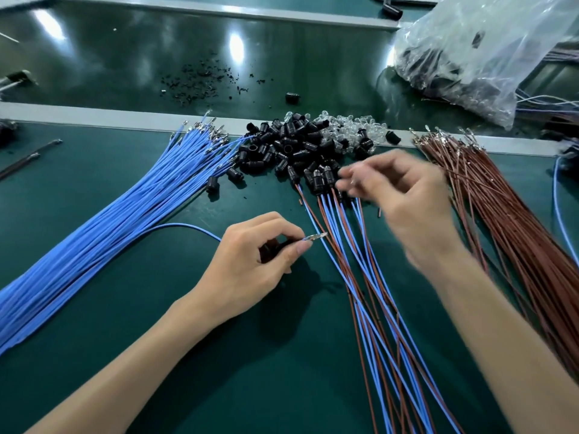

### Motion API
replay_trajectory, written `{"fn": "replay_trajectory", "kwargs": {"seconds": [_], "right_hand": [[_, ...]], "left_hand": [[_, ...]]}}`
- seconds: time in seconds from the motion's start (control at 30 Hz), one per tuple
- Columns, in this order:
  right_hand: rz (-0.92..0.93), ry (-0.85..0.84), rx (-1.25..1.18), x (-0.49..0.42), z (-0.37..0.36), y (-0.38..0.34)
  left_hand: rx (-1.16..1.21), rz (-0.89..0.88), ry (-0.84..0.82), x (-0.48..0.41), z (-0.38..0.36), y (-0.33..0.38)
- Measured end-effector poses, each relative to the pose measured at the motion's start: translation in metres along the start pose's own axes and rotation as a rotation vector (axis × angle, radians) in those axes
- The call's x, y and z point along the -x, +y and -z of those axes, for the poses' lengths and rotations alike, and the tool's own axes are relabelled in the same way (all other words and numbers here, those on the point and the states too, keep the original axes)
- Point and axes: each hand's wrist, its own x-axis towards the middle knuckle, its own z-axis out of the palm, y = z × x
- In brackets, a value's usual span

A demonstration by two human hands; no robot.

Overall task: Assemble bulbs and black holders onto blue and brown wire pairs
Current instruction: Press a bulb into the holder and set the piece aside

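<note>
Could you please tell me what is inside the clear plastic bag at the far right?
Through the plastic bag dark pieces show, probably black holders like the loose pile. Folds and glare hide the rest, so no count is possible.

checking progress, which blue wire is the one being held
The single blue wire arcing away from the blue bundle: the left hand pinches it near its metal terminal. The others lie in that bundle.

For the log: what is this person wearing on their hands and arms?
Nothing visible. The left hand and right hand are gloveless; both forearms are bare, with no sleeves, watch or bands. The right hand is motion-blurred, so small rings cannot be ruled out.
</note>
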Motion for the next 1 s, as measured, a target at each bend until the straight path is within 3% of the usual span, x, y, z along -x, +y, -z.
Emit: {"fn": "replay_trajectory", "kwargs": {"seconds": [0.23, 0.37, 0.57, 0.8, 1.0], "right_hand": [[-0.142, -0.276, -0.005, 0.033, -0.011, 0.009], [-0.135, -0.320, -0.055, 0.036, -0.006, 0.008], [-0.041, -0.291, 0.141, 0.040, -0.006, 0.015], [0.289, -0.279, 0.445, 0.043, -0.013, 0.022], [0.494, -0.241, 0.476, 0.041, -0.011, 0.028]], "left_hand": [[0.010, 0.037, 0.006, -0.001, 0.001, 0.002], [0.049, 0.095, 0.031, -0.001, 0.002, 0.001], [0.071, 0.100, 0.010, 0.001, 0.003, 0.001], [0.029, 0.085, -0.006, 0.001, 0.002, 0.002], [0.024, 0.093, 0.005, 0.001, 0.002, 0.005]]}}
